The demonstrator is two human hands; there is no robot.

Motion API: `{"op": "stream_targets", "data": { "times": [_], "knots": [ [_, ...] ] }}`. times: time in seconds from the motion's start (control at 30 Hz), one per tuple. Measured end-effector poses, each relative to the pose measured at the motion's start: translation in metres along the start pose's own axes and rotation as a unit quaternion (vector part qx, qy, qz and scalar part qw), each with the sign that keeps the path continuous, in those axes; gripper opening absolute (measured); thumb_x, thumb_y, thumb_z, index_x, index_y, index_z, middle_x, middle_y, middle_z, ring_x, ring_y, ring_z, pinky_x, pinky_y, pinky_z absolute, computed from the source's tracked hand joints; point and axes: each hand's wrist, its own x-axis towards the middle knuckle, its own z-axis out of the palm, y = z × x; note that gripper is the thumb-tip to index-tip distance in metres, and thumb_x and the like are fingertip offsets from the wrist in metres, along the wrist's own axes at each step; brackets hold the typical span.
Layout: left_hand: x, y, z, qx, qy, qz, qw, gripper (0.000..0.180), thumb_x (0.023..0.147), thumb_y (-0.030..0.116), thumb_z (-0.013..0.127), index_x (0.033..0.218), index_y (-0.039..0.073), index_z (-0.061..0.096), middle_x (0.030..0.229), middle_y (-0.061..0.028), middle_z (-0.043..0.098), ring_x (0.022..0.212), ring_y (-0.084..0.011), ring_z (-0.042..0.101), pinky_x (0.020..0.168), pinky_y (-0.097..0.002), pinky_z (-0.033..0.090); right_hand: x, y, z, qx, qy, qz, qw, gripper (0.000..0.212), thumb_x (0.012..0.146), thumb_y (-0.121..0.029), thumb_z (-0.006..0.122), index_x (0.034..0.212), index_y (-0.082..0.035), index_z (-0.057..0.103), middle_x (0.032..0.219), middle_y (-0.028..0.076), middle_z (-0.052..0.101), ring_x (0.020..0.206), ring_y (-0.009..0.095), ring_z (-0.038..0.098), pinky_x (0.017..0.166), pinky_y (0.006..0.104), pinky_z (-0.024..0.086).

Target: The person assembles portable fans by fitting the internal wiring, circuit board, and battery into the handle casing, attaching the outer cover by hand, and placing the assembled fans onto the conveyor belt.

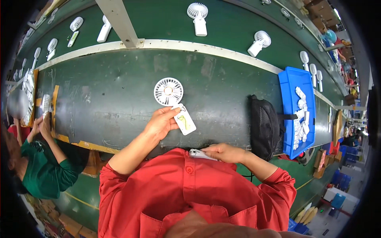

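A white handheld fan (168, 91) lies over the green worktable (115, 95), its round grille facing up. My left hand (160, 122) grips it where the head meets the handle, thumb on top. Yellow-green and dark marks show on the white handle (185, 119), too small to make out. Close to my body at the table's front edge, my right hand (226, 152) is closed around one end of a white, elongated casing piece (201, 154). Part of that piece is hidden by the fingers.
A black pouch (263, 129) and a blue bin (297, 77) with several white parts stand at my right. Beyond a pale rail (206, 47), a green conveyor carries several fans (197, 18). A metal post (119, 23) rises there. At left, a green-sleeved co-worker handles another fan (46, 104).
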Motion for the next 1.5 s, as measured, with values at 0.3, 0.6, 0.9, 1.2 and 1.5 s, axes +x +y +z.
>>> {"op": "stream_targets", "data": {
  "times": [0.3,0.6,0.9,1.2,1.5],
  "knots": [
    [0.025,-0.014,0.0,-0.015,0.0,-0.024,1.0,0.027,0.085,0.012,0.064,0.107,-0.002,0.057,0.096,-0.0104,0.066,0.082,-0.0222,0.067,0.072,-0.0376,0.057,-0.007,0.01,-0.005,-0.001,-0.075,-0.115,0.991,0.047,0.081,-0.003,0.061,0.127,-0.007,0.053,0.114,0.002,0.055,0.105,0.012,0.049,0.089,0.0275,0.041],
    [0.012,0.007,-0.012,-0.053,-0.063,-0.018,0.996,0.027,0.086,0.012,0.06,0.108,-0.003,0.058,0.102,-0.0158,0.064,0.093,-0.0264,0.065,0.085,-0.0422,0.053,-0.02,-0.047,-0.007,-0.005,0.315,-0.187,0.93,0.056,0.075,-0.005,0.067,0.128,0.0,0.049,0.088,0.006,0.059,0.071,0.01,0.056,0.065,0.0247,0.047],
    [0.004,0.001,-0.01,-0.04,-0.104,-0.009,0.994,0.038,0.08,-0.002,0.044,0.117,-0.008,0.051,0.109,-0.0148,0.06,0.1,-0.0247,0.061,0.093,-0.0402,0.048,0.04,-0.1,0.027,-0.425,0.517,-0.253,0.699,0.055,0.067,-0.018,0.07,0.118,-0.003,0.056,0.08,0.012,0.054,0.07,0.029,0.059,0.057,0.0382,0.05],
    [0.006,0.0,-0.013,-0.051,-0.109,-0.003,0.993,0.037,0.08,-0.004,0.044,0.116,-0.007,0.052,0.112,-0.0146,0.059,0.104,-0.024,0.059,0.094,-0.0401,0.048,0.047,-0.096,0.03,-0.454,0.509,-0.204,0.702,0.054,0.067,-0.017,0.07,0.118,-0.004,0.057,0.082,0.01,0.054,0.073,0.027,0.06,0.059,0.0385,0.05],
    [0.001,0.002,-0.011,-0.036,-0.113,0.005,0.993,0.037,0.081,-0.005,0.044,0.118,-0.006,0.052,0.113,-0.0134,0.059,0.106,-0.0231,0.058,0.096,-0.0393,0.046,0.052,-0.095,0.03,-0.461,0.502,-0.2,0.704,0.053,0.067,-0.017,0.071,0.117,-0.003,0.059,0.081,0.01,0.053,0.071,0.027,0.058,0.059,0.0373,0.05]
  ]
}}
